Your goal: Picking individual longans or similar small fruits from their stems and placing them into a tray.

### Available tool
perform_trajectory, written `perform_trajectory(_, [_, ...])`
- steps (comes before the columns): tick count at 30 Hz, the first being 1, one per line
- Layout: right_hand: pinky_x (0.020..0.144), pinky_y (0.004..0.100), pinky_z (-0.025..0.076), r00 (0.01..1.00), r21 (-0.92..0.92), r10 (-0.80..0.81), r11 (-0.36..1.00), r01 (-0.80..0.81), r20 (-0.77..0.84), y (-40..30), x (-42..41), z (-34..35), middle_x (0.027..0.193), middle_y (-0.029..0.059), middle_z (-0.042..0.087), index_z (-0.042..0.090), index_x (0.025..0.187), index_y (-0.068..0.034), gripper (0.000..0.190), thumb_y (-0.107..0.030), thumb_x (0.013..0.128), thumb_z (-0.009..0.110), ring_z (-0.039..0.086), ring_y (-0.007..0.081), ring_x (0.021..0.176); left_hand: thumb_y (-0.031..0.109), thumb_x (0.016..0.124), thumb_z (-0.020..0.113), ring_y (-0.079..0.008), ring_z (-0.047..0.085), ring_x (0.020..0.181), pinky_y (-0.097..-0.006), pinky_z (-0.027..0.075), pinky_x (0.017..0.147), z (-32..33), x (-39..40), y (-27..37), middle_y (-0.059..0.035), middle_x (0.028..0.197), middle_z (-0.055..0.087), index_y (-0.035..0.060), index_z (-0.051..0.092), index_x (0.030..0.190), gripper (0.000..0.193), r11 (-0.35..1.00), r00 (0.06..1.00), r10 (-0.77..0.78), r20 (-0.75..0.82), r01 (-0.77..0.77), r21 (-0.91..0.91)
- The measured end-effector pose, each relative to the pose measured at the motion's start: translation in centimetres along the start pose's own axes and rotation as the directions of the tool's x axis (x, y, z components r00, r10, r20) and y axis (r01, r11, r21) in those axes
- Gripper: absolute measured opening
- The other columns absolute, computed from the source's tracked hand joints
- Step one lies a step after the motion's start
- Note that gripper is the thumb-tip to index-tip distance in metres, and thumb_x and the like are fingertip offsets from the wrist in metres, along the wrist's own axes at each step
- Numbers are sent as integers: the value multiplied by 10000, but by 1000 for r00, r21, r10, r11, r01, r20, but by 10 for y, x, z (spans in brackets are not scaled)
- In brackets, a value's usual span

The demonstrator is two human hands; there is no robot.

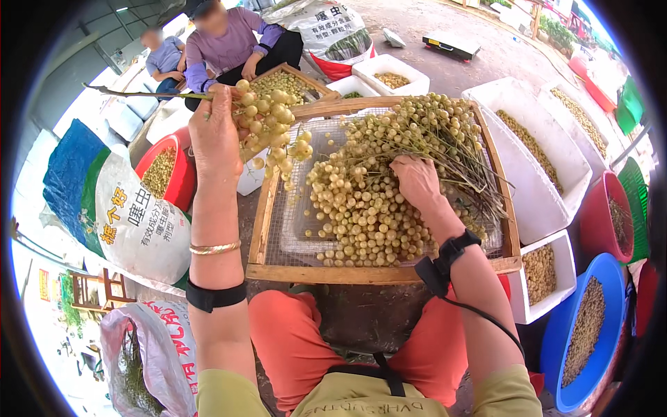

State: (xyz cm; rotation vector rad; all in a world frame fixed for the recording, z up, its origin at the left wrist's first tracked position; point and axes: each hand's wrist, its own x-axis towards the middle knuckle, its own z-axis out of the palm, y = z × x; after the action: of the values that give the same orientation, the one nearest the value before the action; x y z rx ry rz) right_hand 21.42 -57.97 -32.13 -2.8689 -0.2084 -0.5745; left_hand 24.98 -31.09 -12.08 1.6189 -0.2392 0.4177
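Note:
My left hand is raised over the left side of the wooden-framed wire-mesh screen. It grips a cluster of round yellow-green fruit by the stem, whose bare woody end sticks out to the left. The fruit hangs over the far left corner of the frame. My right hand reaches into the heap of fruit clusters on the mesh, fingertips among fruit and stems; whether they pinch a stem is hidden. A bundle of thin brown stems lies right of that hand. Loose fruits sit on the mesh.
White foam boxes of fruit line the right, with a blue basin and a red basin. Left are a red basin, a full woven sack and a stem-filled bag. Two people sit beyond another screen.

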Motion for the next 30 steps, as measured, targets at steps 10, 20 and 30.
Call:
perform_trajectory(10, [867, 502, 378, 983, 103, 107, 987, -123, 151, -33, 2, -53, 996, 171, 587, 624, 954, -37, 239, -83, 726, 567, 553, 305, 956, 260, 916, 448, -135, 623, 671, -227, 496, 553, 7, -57, -53, -91, 851, 648, 57, 548, 948, 229, 909, 897, -390, 206, 411, -68])
perform_trajectory(20, [640, 328, 473, 987, 685, 4, 720, 109, -160, -95, -21, -61, 921, 152, 582, 560, 1076, -28, 385, -62, 703, 652, 594, 257, 702, 164, 858, 510, -127, 525, 585, -289, 415, 524, 53, -111, -87, -82, 679, 602, -45, 605, 756, 251, 933, 874, -359, 327, 346, 101])
perform_trajectory(30, [463, 195, 428, 942, 925, -7, 194, -328, 335, -79, -14, -43, 746, 41, 617, 622, 944, 3, 166, -21, 798, 548, 562, 63, 593, 199, 810, 535, -112, 455, 505, -313, 367, 475, 46, -105, -115, -97, 508, 492, -51, 571, 630, 310, 913, 847, -333, 415, 179, 368])
